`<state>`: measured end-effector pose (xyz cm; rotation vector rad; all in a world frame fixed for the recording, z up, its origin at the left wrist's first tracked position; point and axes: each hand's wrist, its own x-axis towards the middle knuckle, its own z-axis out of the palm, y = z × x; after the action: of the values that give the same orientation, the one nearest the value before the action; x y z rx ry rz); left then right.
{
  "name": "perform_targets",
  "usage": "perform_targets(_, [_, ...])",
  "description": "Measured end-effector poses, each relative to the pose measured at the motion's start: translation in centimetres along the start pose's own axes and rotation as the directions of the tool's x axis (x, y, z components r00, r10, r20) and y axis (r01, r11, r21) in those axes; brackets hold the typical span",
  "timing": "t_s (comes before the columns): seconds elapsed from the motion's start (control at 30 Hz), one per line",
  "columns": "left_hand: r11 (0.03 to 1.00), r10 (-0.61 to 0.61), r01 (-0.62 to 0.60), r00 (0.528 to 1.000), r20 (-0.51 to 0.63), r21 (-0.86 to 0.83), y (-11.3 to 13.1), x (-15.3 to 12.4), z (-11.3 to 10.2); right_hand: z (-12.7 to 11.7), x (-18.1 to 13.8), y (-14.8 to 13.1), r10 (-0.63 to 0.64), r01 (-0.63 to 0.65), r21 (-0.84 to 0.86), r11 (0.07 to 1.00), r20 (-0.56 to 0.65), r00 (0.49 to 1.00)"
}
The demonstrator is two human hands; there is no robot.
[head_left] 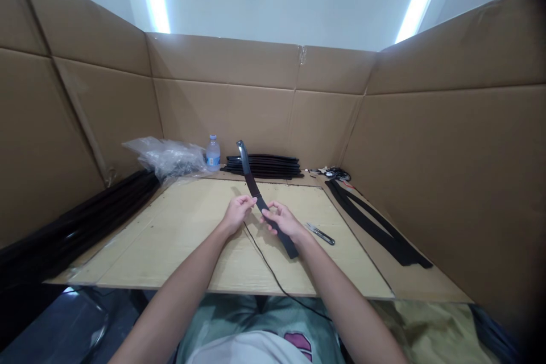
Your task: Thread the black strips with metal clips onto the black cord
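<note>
Cardboard booth [230,62]; capped bottle [212,154], contents unclear; left hand [237,214], right hand [284,220] grasping black strip [261,203].

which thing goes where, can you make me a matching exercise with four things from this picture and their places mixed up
Things
1. clear plastic bottle with a blue cap
2. dark-handled metal thread snips
3. long curved black strip
4. crumpled clear plastic bag

Places
A. lying on the pale yellow board
B. near the back left corner of the brown cardboard walls
C. standing just left of the stack of black strips
D. held in the right hand

Pairs: 1-C, 2-A, 3-D, 4-B
</note>
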<state>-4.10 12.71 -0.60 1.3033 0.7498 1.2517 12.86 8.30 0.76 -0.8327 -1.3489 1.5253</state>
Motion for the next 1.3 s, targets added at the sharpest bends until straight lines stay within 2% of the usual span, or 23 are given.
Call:
perform_targets(0.13, [0.997,0.021,-0.018,0.999,-0.045,0.075,-0.42,0.29,-0.28,-0.09,0.28,-0.14,0.034,-0.028,0.111,0.993,-0.058,0.998])
perform_targets(0.37, [0.995,0.022,-0.02,1.0,-0.02,0.1,-0.26,0.16,-0.02,0.12,0.25,0.35,0.006,-0.001,0.033,0.999,-0.151,0.989])
perform_targets(0.63, [0.995,0.019,-0.019,1.0,-0.003,0.096,-0.83,0.3,-0.27,0.6,0.11,0.21,-0.071,0.074,0.045,0.996,-0.068,0.995])
perform_targets(0.8, [0.996,0.02,-0.016,0.999,-0.041,0.093,-0.8,0.5,-0.34,0.28,0.27,-0.05,-0.046,0.053,0.114,0.992,-0.072,0.996])
perform_targets(0.93, [0.996,0.004,-0.005,1.0,0.015,0.084,-0.5,0.32,-0.31,0.03,0.19,0.25,-0.064,0.067,0.061,0.996,-0.051,0.997])
perform_targets(1.13, [0.998,-0.004,0.0,0.997,0.076,0.057,-0.3,-0.02,-0.07,0.03,0.13,0.37,-0.016,0.012,-0.07,0.997,-0.056,0.998])
perform_targets(1.3, [0.987,0.032,-0.035,0.999,0.021,0.16,-0.17,-0.03,0.01,0.44,-0.17,0.16,-0.06,0.059,-0.048,0.997,-0.021,0.998])
